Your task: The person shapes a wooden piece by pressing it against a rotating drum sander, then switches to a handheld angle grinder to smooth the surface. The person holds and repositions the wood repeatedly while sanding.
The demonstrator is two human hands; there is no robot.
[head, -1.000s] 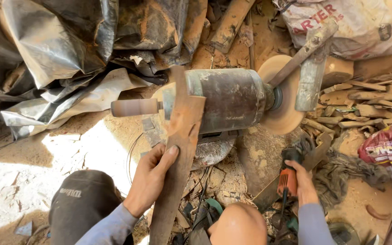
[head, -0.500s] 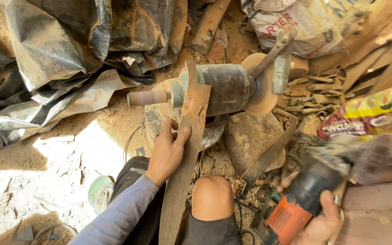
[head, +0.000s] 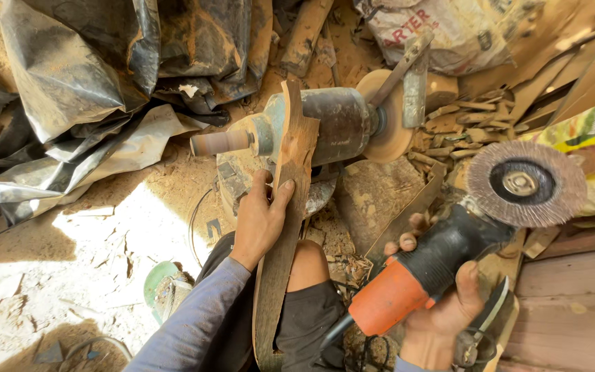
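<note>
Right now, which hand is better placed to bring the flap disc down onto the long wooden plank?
Right. The right hand already grips the orange-and-black angle grinder; the left hand is busy steadying the long brown wooden plank.

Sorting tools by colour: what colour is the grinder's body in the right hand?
Orange rear, black front on the grinder, clearest in the head view.
</note>
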